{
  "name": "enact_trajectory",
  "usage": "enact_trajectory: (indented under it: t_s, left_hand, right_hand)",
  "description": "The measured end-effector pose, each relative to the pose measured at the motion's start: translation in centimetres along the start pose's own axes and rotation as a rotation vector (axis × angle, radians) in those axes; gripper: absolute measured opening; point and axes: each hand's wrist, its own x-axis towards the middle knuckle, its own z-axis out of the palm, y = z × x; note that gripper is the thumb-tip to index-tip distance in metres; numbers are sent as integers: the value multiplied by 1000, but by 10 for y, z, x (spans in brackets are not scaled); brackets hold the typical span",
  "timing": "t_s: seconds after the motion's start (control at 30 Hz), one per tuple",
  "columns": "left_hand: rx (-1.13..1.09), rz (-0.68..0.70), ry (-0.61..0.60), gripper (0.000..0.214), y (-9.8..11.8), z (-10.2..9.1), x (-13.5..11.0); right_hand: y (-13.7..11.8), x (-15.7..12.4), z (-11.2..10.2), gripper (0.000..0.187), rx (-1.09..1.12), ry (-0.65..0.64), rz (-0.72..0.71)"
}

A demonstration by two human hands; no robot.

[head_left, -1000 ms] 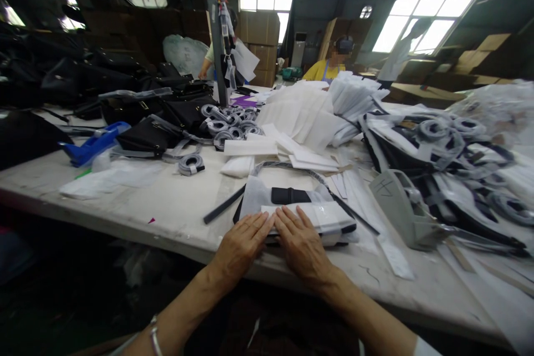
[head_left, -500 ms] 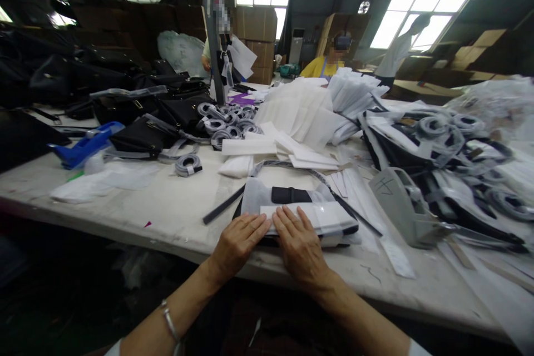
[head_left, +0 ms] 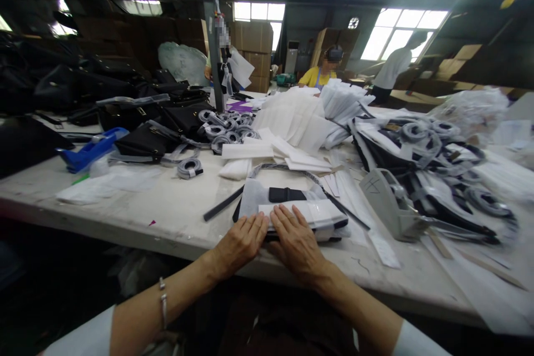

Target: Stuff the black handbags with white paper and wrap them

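Observation:
A black handbag [head_left: 236,211] lies near the table's front edge, partly covered by white wrapping sheet [head_left: 254,194]. Its wrapped handle [head_left: 306,172] arches toward the back, and a black buckle tab [head_left: 286,194] shows through an opening. Across the front of the bag runs a folded white strip [head_left: 321,211]. My left hand [head_left: 244,242] rests on the strip's left end, fingers stretched and flat. Just beside it, my right hand [head_left: 298,245] lies flat on the same strip with its fingers extended. The bag's front underside is hidden by my hands.
Right of the bag stands a grey tape dispenser [head_left: 390,203]; a blue one [head_left: 92,150] is at left. Coiled wrapped straps [head_left: 189,167], stacked white sheets [head_left: 292,117] and black bags [head_left: 144,139] lie behind. A co-worker in yellow [head_left: 317,75] is across the table.
The camera view has tilted up slightly and shifted. Both hands stay flat on the white strip over the bag, with the fingers nearly unmoved.

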Motion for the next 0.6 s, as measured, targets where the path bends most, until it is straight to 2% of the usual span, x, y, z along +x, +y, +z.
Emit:
enact_trajectory:
  t_s: [0.07,0.17,0.3,0.4,0.6]
  left_hand:
    - [-29,25,19,39,-7,-1,3]
    - [-71,5,57,39,-14,-3,8]
    - [-95,-23,101,39,-17,-11,17]
    - [-75,-52,165,40,-14,-14,21]
    - [33,-120,256,38,-11,-4,17]
  right_hand:
    - [-2,-1,-3,68,-4,-23,1]
    - [-4,-2,-2,73,-18,23,16]
    - [-1,5,1,54,-72,180,24]
    - [6,13,1,38,-101,270,-27]
    - [9,27,2,24,-90,248,-78]
